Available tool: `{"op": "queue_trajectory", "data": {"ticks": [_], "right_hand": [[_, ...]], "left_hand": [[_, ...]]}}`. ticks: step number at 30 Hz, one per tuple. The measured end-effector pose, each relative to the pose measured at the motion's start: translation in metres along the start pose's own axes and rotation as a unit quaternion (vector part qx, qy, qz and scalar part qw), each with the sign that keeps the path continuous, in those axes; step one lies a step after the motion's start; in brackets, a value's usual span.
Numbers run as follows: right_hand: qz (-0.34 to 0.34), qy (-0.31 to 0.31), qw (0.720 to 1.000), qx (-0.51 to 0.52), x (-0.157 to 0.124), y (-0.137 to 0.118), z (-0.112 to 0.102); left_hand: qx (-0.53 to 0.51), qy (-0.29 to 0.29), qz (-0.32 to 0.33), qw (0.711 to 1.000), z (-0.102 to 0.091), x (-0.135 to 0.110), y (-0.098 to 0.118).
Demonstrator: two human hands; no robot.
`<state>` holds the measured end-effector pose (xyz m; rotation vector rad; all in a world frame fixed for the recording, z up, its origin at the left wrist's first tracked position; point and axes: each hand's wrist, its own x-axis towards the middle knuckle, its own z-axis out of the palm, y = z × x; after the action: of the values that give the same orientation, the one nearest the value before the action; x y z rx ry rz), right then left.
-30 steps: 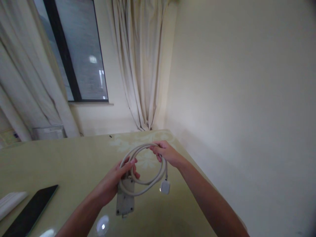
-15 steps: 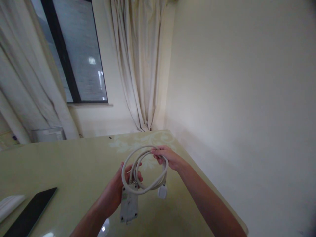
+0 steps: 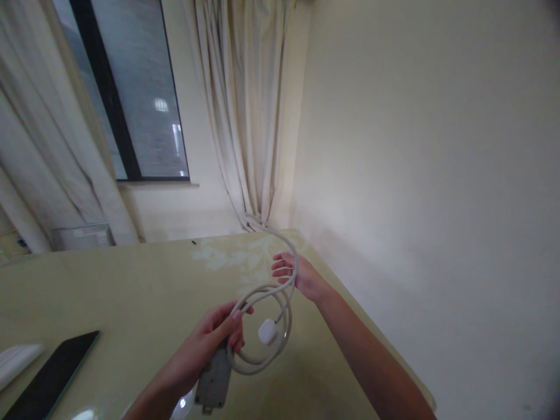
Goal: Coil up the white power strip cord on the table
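My left hand [image 3: 221,329] is closed around one side of a coiled, pale grey cable [image 3: 286,344]. Below that hand hangs a grey power strip [image 3: 213,379], its upper end hidden by my fingers. A white plug [image 3: 268,332] dangles at the cable's end, inside the coil. My right hand [image 3: 297,274] has its fingers stretched out and apart. A length of cable crosses in front of its palm and arcs up and left above the table; I cannot tell whether the thumb touches it.
Under my hands spreads a glossy greenish table [image 3: 144,291]. A dark flat slab [image 3: 52,373] and a white object [image 3: 17,361] lie at its left. A small dark bit [image 3: 193,242] sits near the far edge. Curtains [image 3: 245,116] hang behind, and a wall [image 3: 415,175] borders the right side.
My right hand has opened from its grip on the coil. A cable length now swings up and left. My left hand has turned over and lowered, taking the power strip down and left.
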<state>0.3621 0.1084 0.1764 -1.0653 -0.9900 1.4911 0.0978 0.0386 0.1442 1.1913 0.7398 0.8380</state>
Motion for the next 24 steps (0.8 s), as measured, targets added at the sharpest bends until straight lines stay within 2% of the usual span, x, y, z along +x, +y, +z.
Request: {"op": "queue_trajectory", "data": {"ticks": [2,4,8,10,11,13,15,18,19,20,22,24], "right_hand": [[-0.021,0.054,0.998,-0.025,0.004,0.001,-0.004],[-0.039,0.081,0.994,-0.056,0.005,0.002,-0.008],[-0.082,0.086,0.978,-0.170,0.001,0.002,-0.018],[-0.131,0.090,0.950,-0.269,-0.003,-0.004,-0.025],[-0.160,0.096,0.927,-0.326,-0.006,-0.008,-0.029],[-0.200,0.110,0.863,-0.451,-0.014,-0.019,-0.036],[-0.203,0.129,0.774,-0.586,-0.025,-0.031,-0.040],[-0.146,0.147,0.617,-0.760,-0.045,-0.047,-0.043],[-0.133,0.141,0.574,-0.796,-0.051,-0.052,-0.044],[-0.134,0.125,0.543,-0.819,-0.057,-0.056,-0.044],[-0.179,0.073,0.518,-0.833,-0.065,-0.065,-0.047],[-0.256,0.009,0.527,-0.810,-0.070,-0.074,-0.051]], "left_hand": [[0.003,0.003,0.008,1.000,-0.001,-0.005,0.001],[-0.006,0.028,0.024,0.999,-0.003,-0.008,0.003],[-0.016,0.090,0.066,0.994,-0.013,-0.011,0.011],[0.014,0.112,0.073,0.991,-0.019,-0.013,0.016],[0.033,0.124,0.073,0.989,-0.021,-0.013,0.018],[0.059,0.157,0.078,0.983,-0.027,-0.015,0.023],[0.068,0.206,0.100,0.971,-0.032,-0.015,0.028],[0.108,0.261,0.149,0.948,-0.044,-0.014,0.034],[0.135,0.267,0.161,0.941,-0.049,-0.013,0.036],[0.164,0.266,0.170,0.935,-0.053,-0.013,0.038],[0.198,0.260,0.180,0.928,-0.059,-0.013,0.042],[0.187,0.261,0.183,0.929,-0.061,-0.014,0.048]]}}
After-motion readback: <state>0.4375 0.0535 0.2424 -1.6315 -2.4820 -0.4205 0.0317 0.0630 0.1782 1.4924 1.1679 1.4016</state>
